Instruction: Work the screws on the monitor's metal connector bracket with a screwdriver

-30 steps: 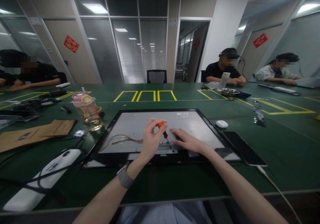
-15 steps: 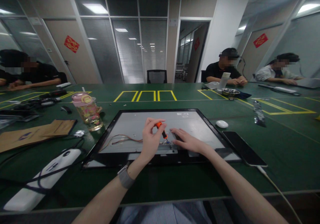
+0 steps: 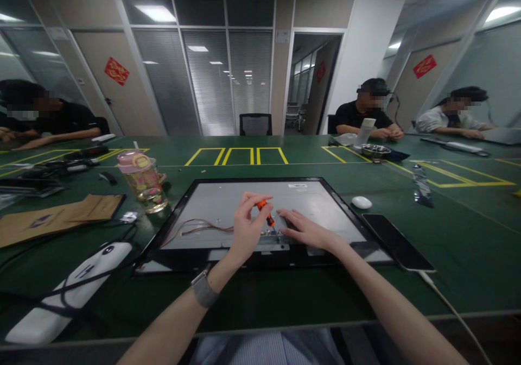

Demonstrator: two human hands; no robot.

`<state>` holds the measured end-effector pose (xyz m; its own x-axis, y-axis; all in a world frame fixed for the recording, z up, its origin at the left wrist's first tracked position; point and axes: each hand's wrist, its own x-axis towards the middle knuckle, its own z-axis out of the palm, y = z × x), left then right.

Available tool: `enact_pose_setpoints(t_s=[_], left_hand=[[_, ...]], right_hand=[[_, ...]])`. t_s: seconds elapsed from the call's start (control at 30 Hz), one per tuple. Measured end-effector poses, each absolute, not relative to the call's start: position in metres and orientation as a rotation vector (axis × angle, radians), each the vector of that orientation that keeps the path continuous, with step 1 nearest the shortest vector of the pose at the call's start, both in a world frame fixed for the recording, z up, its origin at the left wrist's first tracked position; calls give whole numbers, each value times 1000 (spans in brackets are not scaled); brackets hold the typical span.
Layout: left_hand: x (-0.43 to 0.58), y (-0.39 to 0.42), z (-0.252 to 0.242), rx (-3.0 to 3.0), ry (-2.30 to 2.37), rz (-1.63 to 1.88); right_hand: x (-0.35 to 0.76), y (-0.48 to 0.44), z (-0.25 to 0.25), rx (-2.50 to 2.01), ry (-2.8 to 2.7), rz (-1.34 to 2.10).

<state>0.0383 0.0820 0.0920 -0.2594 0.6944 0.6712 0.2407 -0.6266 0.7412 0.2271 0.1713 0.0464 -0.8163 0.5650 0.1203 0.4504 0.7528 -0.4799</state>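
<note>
A flat display panel (image 3: 215,202) with a grey metal back and black frame lies in front of me. My left hand (image 3: 249,221) is closed around an orange and black screwdriver (image 3: 267,213), tilted with its tip pointing down at small connectors (image 3: 273,233) near the panel's front edge. Resting on the metal beside the tip, my right hand (image 3: 305,229) has its fingers stretched out. Whether its fingertips press on a small part there is too small to tell. Thin coloured wires (image 3: 199,225) run across the panel's left side.
Left of the panel stand a pink-lidded bottle (image 3: 142,183), a brown paper bag (image 3: 61,218) and a white power strip (image 3: 73,289) with cables. On the right lie a white case (image 3: 361,202) and a charging phone (image 3: 398,241). Several people (image 3: 368,109) sit across the table.
My left hand and the screwdriver have shifted slightly to the right, and the handle sits a little differently between the fingers. My right hand stays in place.
</note>
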Motion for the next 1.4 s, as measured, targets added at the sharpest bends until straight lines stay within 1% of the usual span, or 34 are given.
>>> enact_pose_setpoints(t_s=[0.37,0.57,0.87,1.1,1.4], left_hand=[[38,77,98,1597,1058,1874],[39,78,100,1678,1144,1936],[38,77,98,1603,1039,1877],[37,81,95,1675,1171,1987],[39,76,97,1560,1025,1869]], right_hand=[[227,174,46,-777,-2705,638],[227,170,50,-802,-2699,642],[227,172,47,-805,-2700,645],[227,171,46,-807,-2691,655],[227,173,45,-799,-2707,624]])
